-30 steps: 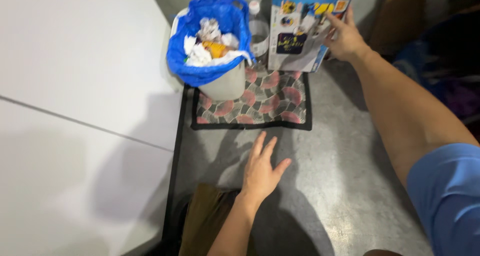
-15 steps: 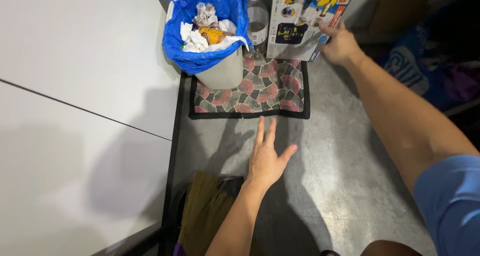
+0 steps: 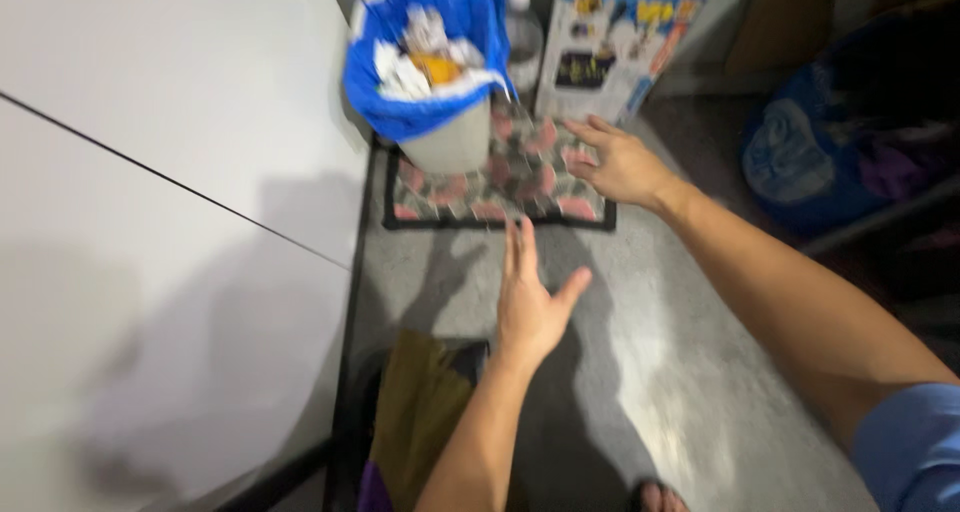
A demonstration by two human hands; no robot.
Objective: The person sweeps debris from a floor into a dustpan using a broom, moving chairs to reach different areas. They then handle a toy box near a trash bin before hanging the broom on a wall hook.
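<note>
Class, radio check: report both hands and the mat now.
Left hand open, above floor. Right hand open, empty, over patterned mat. Bin stands on mat.

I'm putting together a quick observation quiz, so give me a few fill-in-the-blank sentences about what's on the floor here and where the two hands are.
1. The bin near the wall is lined with a ____ bag.
2. The right hand is spread above the patterned ____.
3. The left hand is open over the bare grey ____.
4. A tall picture-covered ____ stands behind the mat.

Missing words: blue; mat; floor; box
</note>
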